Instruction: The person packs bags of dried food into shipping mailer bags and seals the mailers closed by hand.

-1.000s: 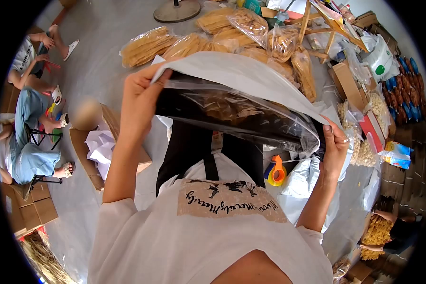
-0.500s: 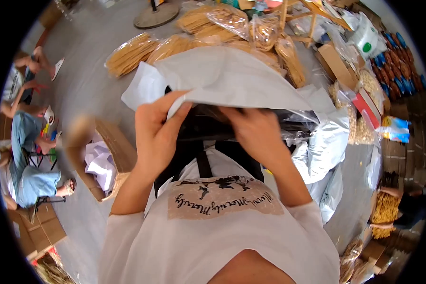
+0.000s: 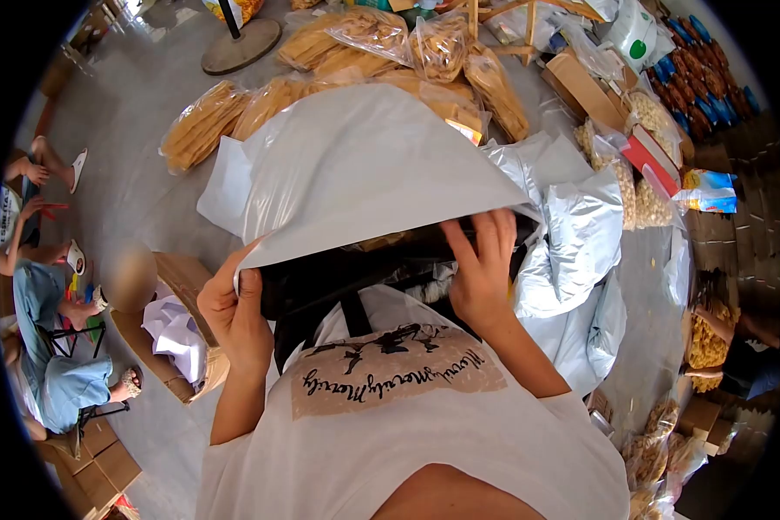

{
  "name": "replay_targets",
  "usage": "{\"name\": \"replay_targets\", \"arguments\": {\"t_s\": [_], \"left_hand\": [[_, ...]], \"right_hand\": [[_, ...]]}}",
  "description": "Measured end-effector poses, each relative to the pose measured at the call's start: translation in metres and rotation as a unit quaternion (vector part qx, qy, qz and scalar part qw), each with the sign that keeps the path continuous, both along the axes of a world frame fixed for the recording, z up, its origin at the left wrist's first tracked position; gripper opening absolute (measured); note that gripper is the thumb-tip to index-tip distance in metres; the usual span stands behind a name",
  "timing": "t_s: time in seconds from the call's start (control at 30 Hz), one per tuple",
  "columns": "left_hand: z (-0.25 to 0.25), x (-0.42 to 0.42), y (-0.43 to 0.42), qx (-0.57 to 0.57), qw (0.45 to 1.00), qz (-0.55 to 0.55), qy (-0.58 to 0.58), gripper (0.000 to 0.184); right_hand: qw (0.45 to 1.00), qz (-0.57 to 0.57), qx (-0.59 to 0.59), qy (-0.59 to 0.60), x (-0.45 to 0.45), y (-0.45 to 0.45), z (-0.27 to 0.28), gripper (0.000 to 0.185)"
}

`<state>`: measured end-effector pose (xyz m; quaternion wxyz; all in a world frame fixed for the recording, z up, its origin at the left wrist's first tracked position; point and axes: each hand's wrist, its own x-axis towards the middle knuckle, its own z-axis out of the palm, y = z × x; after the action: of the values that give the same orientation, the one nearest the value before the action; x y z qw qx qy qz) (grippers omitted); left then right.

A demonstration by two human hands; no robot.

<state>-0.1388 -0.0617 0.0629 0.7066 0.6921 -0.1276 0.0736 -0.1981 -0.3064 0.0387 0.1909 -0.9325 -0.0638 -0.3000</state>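
A large white plastic mailing bag [image 3: 355, 165] with a black inside is held up in front of my body, its mouth spread toward me. My left hand [image 3: 236, 308] pinches the left end of the rim, thumb on the near side. At the right part of the mouth, my right hand [image 3: 487, 277] has its fingers bent at the rim; its thumb is hidden. The dark opening [image 3: 346, 273] shows between the hands, with something pale brown barely visible in it. What the bag contains cannot be made out.
Clear bags of long yellow-brown sticks [image 3: 273, 100] lie on the floor ahead. Silvery-white filled bags [image 3: 572, 251] lie to the right. An open cardboard box [image 3: 203, 303] with white paper stands left. Seated people [image 3: 47, 295] are at far left, another person [image 3: 750, 355] at far right.
The bag's mouth has been pulled wider. My left hand has moved left and down with the rim, and my right hand has come from inside the opening to the right part of the rim.
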Motion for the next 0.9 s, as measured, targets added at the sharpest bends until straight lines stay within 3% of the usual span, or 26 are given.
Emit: {"name": "replay_targets", "arguments": {"t_s": [0.03,0.1,0.17,0.3,0.4,0.57,0.67,0.73,0.77,0.83,0.87,0.9], "left_hand": [[0.001,0.000,0.001,0.022,1.000,-0.014,-0.009,0.031],[0.001,-0.002,-0.001,0.030,0.999,-0.012,-0.006,0.031],[0.003,-0.005,-0.002,0.041,0.999,-0.006,-0.004,0.031],[0.005,-0.007,-0.002,0.039,0.999,-0.004,-0.018,0.030],[0.000,-0.008,0.002,0.023,0.999,-0.007,-0.022,0.024],[-0.001,-0.009,0.003,0.043,0.998,-0.017,-0.052,0.020],[0.008,-0.011,0.006,0.128,0.991,0.037,-0.022,0.022],[0.012,-0.013,0.011,0.117,0.985,0.062,0.110,0.023],[0.011,-0.013,0.013,0.119,0.984,0.067,0.115,0.023],[0.008,-0.012,0.017,0.098,0.985,0.076,0.119,0.022],[0.005,-0.011,0.020,0.093,0.987,0.080,0.104,0.020],[0.004,-0.011,0.021,0.092,0.987,0.080,0.104,0.020]], "right_hand": [[0.996,-0.065,-0.063,0.003,-0.001,0.002,0.001,0.052],[0.998,-0.052,-0.032,0.016,0.009,0.002,-0.004,0.054],[0.995,-0.047,-0.003,0.086,0.022,0.006,-0.003,0.050],[0.988,-0.106,-0.102,0.055,0.036,0.009,-0.010,0.039],[0.984,-0.123,-0.101,0.075,0.041,-0.003,-0.001,0.033],[0.984,-0.060,-0.122,0.114,0.036,-0.018,-0.012,0.029],[0.994,0.027,-0.007,0.101,0.020,-0.018,0.025,0.027],[0.959,0.102,0.227,0.138,0.001,-0.029,0.059,0.024],[0.890,0.113,0.403,0.182,-0.011,-0.042,0.067,0.025],[0.932,-0.055,0.357,0.030,-0.019,-0.084,0.057,0.038],[0.932,-0.055,0.358,0.033,-0.015,-0.098,0.051,0.038],[0.967,-0.094,0.234,0.019,-0.004,-0.111,0.044,0.042]]}}
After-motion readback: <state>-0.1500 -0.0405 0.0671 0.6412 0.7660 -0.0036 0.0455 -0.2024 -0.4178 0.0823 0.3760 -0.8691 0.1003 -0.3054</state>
